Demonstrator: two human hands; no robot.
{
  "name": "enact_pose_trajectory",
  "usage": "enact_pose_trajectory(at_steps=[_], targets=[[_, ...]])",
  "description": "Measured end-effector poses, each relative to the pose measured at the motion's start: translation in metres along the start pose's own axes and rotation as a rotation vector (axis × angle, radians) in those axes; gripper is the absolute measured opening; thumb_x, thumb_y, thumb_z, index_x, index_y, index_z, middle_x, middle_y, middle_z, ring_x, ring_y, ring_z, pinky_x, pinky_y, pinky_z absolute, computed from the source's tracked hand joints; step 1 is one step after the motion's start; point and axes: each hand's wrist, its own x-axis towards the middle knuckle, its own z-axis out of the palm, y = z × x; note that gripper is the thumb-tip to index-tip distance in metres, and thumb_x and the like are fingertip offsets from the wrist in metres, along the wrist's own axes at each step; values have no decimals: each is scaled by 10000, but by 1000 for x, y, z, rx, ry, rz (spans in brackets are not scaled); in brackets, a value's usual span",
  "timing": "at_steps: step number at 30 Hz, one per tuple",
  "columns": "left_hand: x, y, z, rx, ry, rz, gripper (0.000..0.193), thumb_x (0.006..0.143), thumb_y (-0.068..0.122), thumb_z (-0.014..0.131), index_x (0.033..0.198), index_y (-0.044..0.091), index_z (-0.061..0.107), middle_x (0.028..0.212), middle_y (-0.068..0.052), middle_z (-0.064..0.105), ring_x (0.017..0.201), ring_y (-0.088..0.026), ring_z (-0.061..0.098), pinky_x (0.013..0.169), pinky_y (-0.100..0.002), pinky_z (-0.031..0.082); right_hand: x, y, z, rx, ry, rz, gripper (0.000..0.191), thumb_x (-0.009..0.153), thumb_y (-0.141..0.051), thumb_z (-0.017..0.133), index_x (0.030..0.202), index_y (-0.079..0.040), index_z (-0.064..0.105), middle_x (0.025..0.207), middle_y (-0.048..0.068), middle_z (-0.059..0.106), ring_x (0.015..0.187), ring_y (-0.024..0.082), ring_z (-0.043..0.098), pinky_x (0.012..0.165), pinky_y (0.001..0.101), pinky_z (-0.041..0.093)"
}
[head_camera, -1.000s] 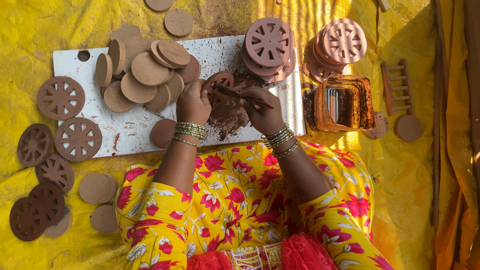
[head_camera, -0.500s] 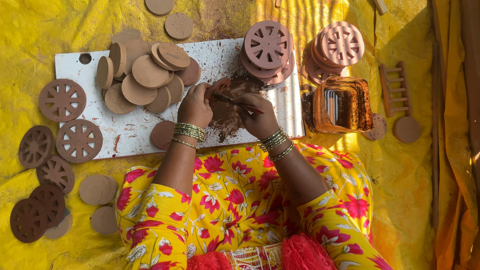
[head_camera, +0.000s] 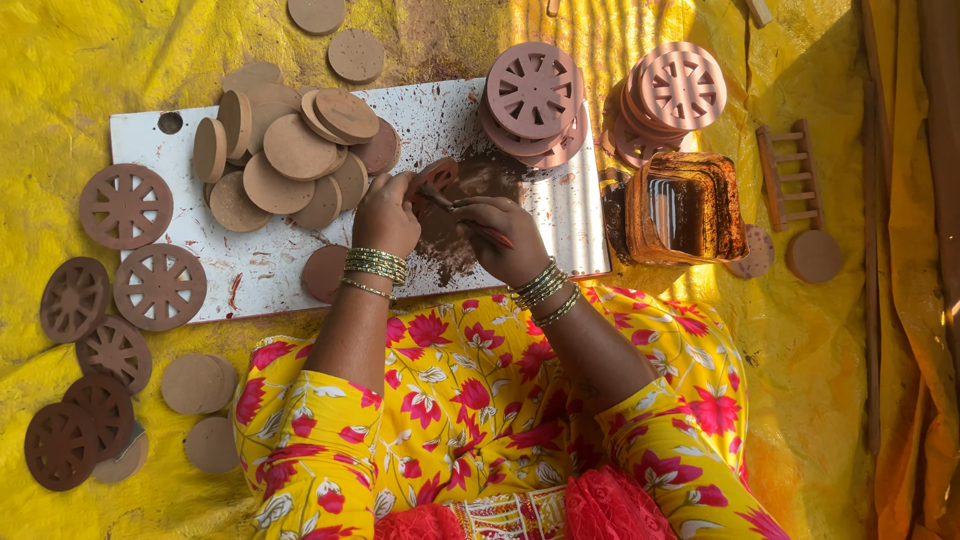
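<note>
Both hands are closed over a white board (head_camera: 270, 275) laid on a yellow sheet (head_camera: 90, 60). A heap of plain clay discs (head_camera: 290, 160) is piled at the board's far left, and a stack of cut-out clay wheels (head_camera: 533, 100) at its far right. A tilted clay wheel (head_camera: 430, 182) is gripped by the left hand (head_camera: 385, 215), while a thin carving stick (head_camera: 462, 212) is pinched in the right hand (head_camera: 512, 240) and laid against that wheel.

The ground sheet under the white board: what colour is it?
Yellow, with brown clay smears; the ground sheet shows best in the head view.
</note>
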Motion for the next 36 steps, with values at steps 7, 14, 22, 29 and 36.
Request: enact_pose_trajectory(at_steps=[7,14,22,29,36], targets=[[1,-3,0,-27,2,-22,409,864,-21,635,1253,90,694,1184,-178,653,1051,-398,655,897,-464,542,2,-4,-3,-16,-90,17,232,856,-39,773,1077,-84,721,1084,117,745,987,334,708,837,405,576],[0,-1,1,-9,-25,0,426,845,-16,633,1254,88,691,1154,-181,652,1018,-394,658,852,-472,543,1,1,0,103,17,3,224,881,-40,773,1087,-82,696,1111,121,740,1019,317,727,858,383,589],[5,-16,10,-112,71,-114,267,872,183,725,1101,47,737,1063,-188,679,904,-358,688,816,-450,564,0,4,4,73,-126,-39,246,850,-42,786,1081,-91,715,1092,123,741,1003,342,711,859,408,581],[8,-39,9,-73,158,-146,225,900,222,731,1020,36,771,960,-191,706,902,-360,686,828,-452,546,3,6,-3,17,-143,-11,241,848,-60,802,1074,-86,721,1075,130,744,993,351,707,847,411,574],[11,-38,21,-139,157,-58,223,915,201,717,1041,27,772,1001,-194,706,918,-370,682,825,-457,541,3,12,-11,120,47,-8,187,919,-62,760,1098,-64,703,1148,127,750,1051,306,733,893,368,582]])
